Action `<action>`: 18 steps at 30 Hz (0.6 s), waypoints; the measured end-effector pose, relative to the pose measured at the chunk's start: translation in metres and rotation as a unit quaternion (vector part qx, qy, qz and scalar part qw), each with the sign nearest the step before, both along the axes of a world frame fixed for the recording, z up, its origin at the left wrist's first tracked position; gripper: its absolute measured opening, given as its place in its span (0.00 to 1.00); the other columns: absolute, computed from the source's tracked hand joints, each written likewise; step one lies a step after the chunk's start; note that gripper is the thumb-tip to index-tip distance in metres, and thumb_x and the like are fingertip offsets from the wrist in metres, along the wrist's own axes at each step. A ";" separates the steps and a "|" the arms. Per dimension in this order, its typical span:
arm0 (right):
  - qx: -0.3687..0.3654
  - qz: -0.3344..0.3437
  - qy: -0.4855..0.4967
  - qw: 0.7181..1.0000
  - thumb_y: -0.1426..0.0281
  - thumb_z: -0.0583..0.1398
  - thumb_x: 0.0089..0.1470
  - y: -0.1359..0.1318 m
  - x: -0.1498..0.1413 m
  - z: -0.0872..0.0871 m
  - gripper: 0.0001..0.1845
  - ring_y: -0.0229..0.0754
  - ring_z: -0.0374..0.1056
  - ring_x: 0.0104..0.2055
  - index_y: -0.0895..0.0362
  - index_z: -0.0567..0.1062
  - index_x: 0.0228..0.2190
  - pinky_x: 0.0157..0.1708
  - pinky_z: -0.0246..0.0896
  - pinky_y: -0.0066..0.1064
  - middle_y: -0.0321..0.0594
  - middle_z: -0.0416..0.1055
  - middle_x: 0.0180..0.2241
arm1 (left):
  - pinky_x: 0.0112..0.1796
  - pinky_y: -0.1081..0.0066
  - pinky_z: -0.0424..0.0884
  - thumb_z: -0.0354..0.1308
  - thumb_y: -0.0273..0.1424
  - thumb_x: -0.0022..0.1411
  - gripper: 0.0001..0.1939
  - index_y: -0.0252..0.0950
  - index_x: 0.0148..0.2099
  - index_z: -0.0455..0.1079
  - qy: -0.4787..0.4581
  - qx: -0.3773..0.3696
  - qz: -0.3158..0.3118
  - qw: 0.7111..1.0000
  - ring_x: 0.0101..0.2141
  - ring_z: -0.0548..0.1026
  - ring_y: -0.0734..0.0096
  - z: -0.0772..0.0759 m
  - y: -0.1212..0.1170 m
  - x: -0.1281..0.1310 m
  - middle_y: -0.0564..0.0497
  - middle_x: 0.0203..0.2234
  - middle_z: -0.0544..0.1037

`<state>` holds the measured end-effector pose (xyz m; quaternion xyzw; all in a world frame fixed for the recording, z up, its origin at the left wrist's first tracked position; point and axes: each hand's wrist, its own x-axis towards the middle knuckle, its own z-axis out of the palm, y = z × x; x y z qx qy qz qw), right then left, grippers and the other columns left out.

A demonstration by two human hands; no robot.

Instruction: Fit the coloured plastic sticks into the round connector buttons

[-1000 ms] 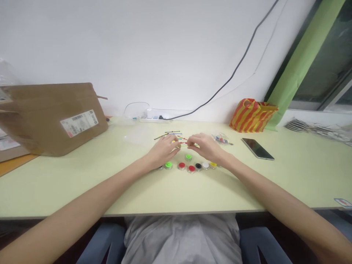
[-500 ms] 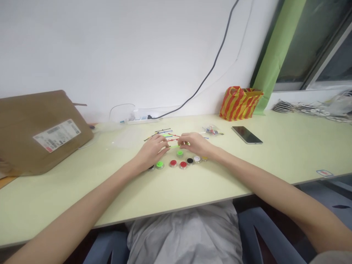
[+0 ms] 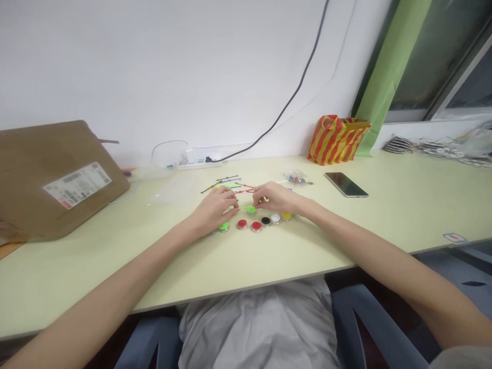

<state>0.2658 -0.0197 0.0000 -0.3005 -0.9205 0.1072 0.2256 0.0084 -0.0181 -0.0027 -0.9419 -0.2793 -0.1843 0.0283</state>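
My left hand point(image 3: 217, 209) and my right hand point(image 3: 273, 197) are low over the table, fingertips pinched and facing each other. Between them runs a thin light-green plastic stick point(image 3: 244, 207), one end at each hand. Just under it sits a round piece with a bright green top point(image 3: 251, 210) and a clear base. Another green-topped piece point(image 3: 224, 226) is partly covered by my left hand. Nearer me lie red pieces point(image 3: 242, 224), a black one point(image 3: 265, 221), a white one point(image 3: 275, 218) and a yellow one point(image 3: 286, 217). Several thin coloured sticks point(image 3: 227, 179) lie behind my hands.
A small clear bag of parts point(image 3: 298, 178) and a phone point(image 3: 346, 184) lie to the right. A striped red-and-yellow bag point(image 3: 338, 139) stands by the wall. On the left is a cardboard box point(image 3: 54, 189); a power strip point(image 3: 198, 164) sits at the back.
Both hands have shifted slightly, the stick now lying close over the green-topped piece. The yellow piece shows more beside my right wrist. The camera view has moved a little.
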 end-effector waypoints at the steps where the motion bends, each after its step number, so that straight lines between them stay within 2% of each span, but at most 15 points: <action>1: -0.003 -0.001 -0.004 1.000 0.80 0.61 0.55 0.000 0.000 0.000 0.09 0.38 0.65 0.32 0.58 0.76 0.25 0.34 0.56 0.29 0.38 0.73 0.30 | 0.49 0.56 0.69 0.52 0.35 0.71 0.12 0.39 0.38 0.75 0.001 0.001 -0.002 1.000 0.46 0.70 0.56 0.000 0.000 0.000 0.46 0.39 0.77; 6: -0.003 -0.008 -0.012 1.000 0.80 0.61 0.55 0.000 0.000 -0.001 0.09 0.38 0.66 0.32 0.59 0.77 0.26 0.34 0.56 0.29 0.40 0.75 0.32 | 0.49 0.55 0.69 0.52 0.35 0.71 0.12 0.38 0.38 0.75 0.014 0.006 0.003 1.000 0.47 0.70 0.55 0.001 -0.001 0.001 0.45 0.39 0.77; 18: 0.001 -0.023 -0.039 0.999 0.83 0.58 0.52 -0.010 -0.004 0.005 0.10 0.37 0.62 0.31 0.58 0.72 0.24 0.33 0.51 0.29 0.38 0.71 0.29 | 0.49 0.56 0.68 0.52 0.33 0.71 0.12 0.38 0.37 0.74 0.026 0.013 0.003 1.000 0.46 0.70 0.55 0.001 0.000 0.004 0.45 0.37 0.77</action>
